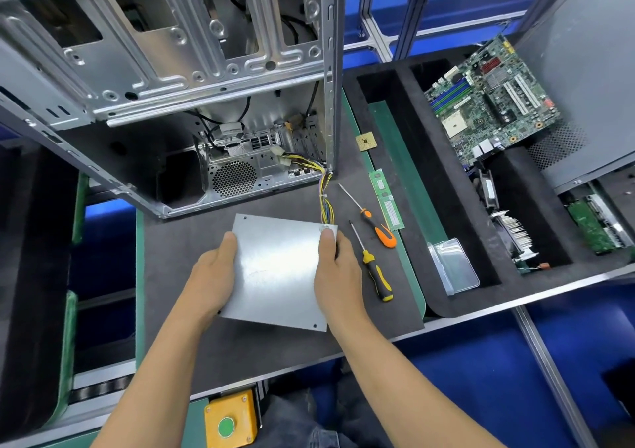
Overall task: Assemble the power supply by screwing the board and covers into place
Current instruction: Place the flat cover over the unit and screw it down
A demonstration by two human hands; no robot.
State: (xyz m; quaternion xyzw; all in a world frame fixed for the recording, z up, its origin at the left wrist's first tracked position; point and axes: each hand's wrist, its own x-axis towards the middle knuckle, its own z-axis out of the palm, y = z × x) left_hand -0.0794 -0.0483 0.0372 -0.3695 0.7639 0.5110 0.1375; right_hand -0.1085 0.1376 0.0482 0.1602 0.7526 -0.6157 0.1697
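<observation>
The power supply is a bare silver metal box lying on the dark mat in front of me, its flat cover facing up. My left hand grips its left edge and my right hand grips its right edge, thumb on top. A bundle of yellow, black and purple wires runs from its far right corner up into the open computer case. Two screwdrivers lie just right of the box: one with an orange handle, one with a yellow and black handle.
A RAM stick and a CPU chip lie on the mat to the right. Black foam trays hold a motherboard, a clear plastic box, a heatsink and another board. A yellow button box sits below the table edge.
</observation>
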